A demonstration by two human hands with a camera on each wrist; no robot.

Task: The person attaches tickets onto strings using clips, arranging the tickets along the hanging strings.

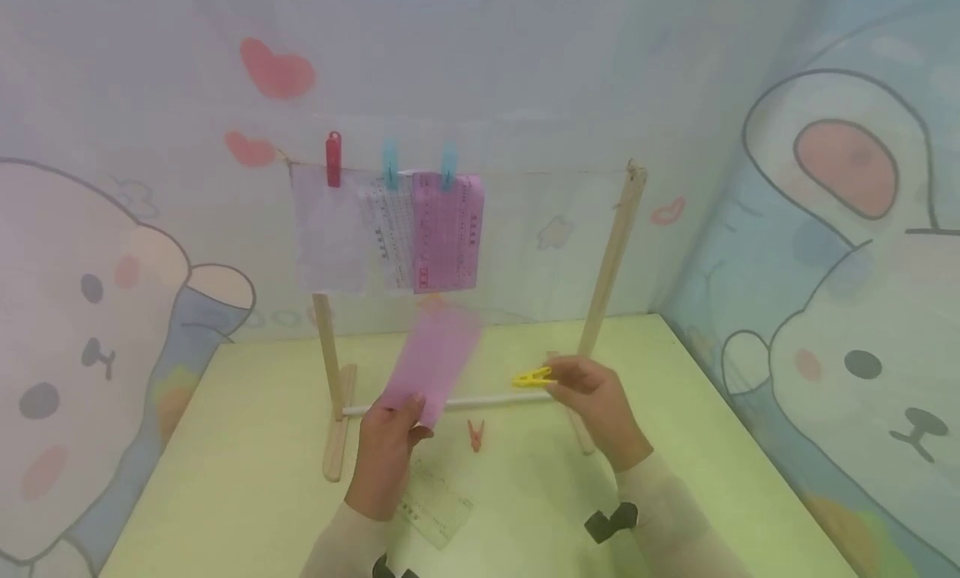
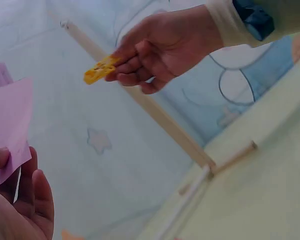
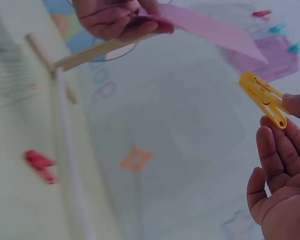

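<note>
My left hand (image 1: pixel 386 457) pinches the lower end of a pink paper slip (image 1: pixel 435 357) between thumb and fingers. To the right, my right hand (image 1: pixel 596 403) holds a yellow clothespin (image 1: pixel 532 378) by its handle end, its tip pointing left. Above them a string runs between two wooden posts. From it hang a blank-looking white sheet (image 1: pixel 330 236), a printed white slip (image 1: pixel 386 236) and a printed pink slip (image 1: pixel 453 236). A red clothespin (image 1: pixel 333 159) and two light blue clothespins, one at the printed white slip (image 1: pixel 391 165) and one at the pink slip (image 1: pixel 448 166), grip their top edges.
On the yellow-green table (image 1: pixel 225 478) lie a red clothespin (image 1: pixel 476 435) and a pale printed slip (image 1: pixel 437 507). The wooden right post (image 1: pixel 611 265) and left post (image 1: pixel 328 357) are joined low by a white rod (image 1: pixel 480 401). Cartoon-printed cloth walls surround the table.
</note>
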